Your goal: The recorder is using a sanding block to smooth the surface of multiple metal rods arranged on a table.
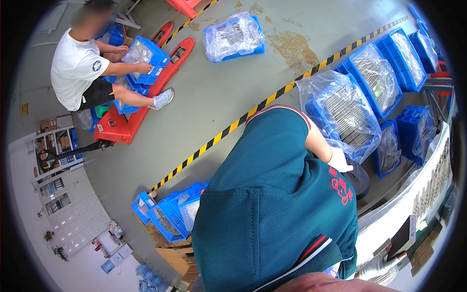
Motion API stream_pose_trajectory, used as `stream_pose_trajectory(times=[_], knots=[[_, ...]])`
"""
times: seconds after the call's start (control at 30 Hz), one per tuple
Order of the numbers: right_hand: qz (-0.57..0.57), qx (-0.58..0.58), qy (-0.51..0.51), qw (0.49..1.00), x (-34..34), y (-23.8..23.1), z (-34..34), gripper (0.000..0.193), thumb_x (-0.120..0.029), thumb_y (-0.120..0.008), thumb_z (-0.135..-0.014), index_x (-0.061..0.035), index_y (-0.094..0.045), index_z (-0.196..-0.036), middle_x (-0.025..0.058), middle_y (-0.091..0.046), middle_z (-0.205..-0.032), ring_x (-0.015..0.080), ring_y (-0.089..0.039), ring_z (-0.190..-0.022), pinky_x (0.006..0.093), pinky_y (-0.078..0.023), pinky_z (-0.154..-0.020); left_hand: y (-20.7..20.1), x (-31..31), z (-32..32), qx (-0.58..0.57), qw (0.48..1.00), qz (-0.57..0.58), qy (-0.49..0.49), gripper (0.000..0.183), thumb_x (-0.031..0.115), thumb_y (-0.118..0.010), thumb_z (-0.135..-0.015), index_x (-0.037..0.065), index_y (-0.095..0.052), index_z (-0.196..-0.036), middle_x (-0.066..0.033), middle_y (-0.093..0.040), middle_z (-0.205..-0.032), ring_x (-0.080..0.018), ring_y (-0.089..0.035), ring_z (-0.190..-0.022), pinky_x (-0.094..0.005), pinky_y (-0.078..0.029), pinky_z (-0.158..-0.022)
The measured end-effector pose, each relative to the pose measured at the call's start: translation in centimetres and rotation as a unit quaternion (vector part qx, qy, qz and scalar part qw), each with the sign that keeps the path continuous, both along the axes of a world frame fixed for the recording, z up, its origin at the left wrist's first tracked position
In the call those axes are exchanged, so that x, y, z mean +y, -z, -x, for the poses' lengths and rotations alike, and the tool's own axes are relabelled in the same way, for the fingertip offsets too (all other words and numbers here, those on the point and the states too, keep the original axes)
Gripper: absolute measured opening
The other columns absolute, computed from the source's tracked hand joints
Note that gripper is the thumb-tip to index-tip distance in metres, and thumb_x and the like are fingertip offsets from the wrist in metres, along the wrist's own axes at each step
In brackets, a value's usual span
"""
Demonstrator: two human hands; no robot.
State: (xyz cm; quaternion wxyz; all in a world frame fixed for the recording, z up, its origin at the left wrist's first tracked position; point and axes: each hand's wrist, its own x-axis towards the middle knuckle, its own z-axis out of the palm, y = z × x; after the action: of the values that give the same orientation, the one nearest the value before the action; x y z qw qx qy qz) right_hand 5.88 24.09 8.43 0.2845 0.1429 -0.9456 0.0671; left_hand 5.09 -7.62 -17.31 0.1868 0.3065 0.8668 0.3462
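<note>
Blue crate [317,113], filled with a row of slender metal rods [348,117] and lined with a clear plastic bag [310,83], sits at the right of the view, just ahead of the wearer's sleeve. The wearer's left hand [339,159], in a white glove, is at the crate's near edge, its forearm partly behind the teal shirt [272,194]. The fingers [346,168] point toward the lower right; how far they are open cannot be told, nor whether they grip or touch the bag or the crate. The right hand is outside the view, so its fingers cannot be judged.

Beside the crate, toward the upper right, stands another blue crate of bagged rods [392,104]. A black-and-yellow floor stripe [233,127] runs diagonally past the wearer, and beyond it a bagged crate [243,54] rests on the floor. At the upper left, a co-worker in a white shirt [75,73] has both hands at a stacked crate [159,61] over a red pallet jack [114,130].
</note>
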Motion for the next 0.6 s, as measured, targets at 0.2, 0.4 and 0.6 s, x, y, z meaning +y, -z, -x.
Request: stream_pose_trajectory(times=[0.2, 0.4, 0.6], knots=[[-0.048, -0.013, -0.012, 0.999, 1.5, 0.3, 0.2, 0.057, -0.014, -0.062, -0.090, -0.0137, -0.037, -0.142, 0.0117, -0.052, -0.130, 0.0255, -0.060, -0.107, 0.0379, -0.054, -0.090, -0.5, -0.3, -0.1, -0.004, 1.000, 0.013, -0.001, 0.049, 0.022, -0.037, -0.093, 0.003, -0.033, -0.138, -0.0198, -0.065, -0.088, -0.0376, -0.064, -0.076, -0.0472, -0.049, -0.065], [-0.034, -0.005, -0.014, 0.999, 1.7, 0.5, 0.1, 0.059, -0.013, -0.063, -0.089, -0.0142, -0.037, -0.142, 0.0102, -0.052, -0.130, 0.0251, -0.060, -0.106, 0.0384, -0.054, -0.089, -0.9, -0.5, -0.1, -0.010, 1.000, 0.017, -0.008, 0.049, 0.023, -0.038, -0.093, 0.004, -0.033, -0.138, -0.0197, -0.065, -0.090, -0.0377, -0.064, -0.078, -0.0469, -0.048, -0.067], [-0.046, 0.011, -0.024, 0.999, 1.8, 0.5, -0.2, 0.059, -0.013, -0.062, -0.089, -0.0131, -0.036, -0.142, 0.0113, -0.053, -0.128, 0.0250, -0.060, -0.104, 0.0385, -0.054, -0.089, -1.6, -0.7, -0.3, -0.013, 0.999, 0.034, 0.001, 0.049, 0.022, -0.037, -0.093, 0.005, -0.033, -0.139, -0.0198, -0.065, -0.089, -0.0371, -0.064, -0.077, -0.0469, -0.049, -0.067]])
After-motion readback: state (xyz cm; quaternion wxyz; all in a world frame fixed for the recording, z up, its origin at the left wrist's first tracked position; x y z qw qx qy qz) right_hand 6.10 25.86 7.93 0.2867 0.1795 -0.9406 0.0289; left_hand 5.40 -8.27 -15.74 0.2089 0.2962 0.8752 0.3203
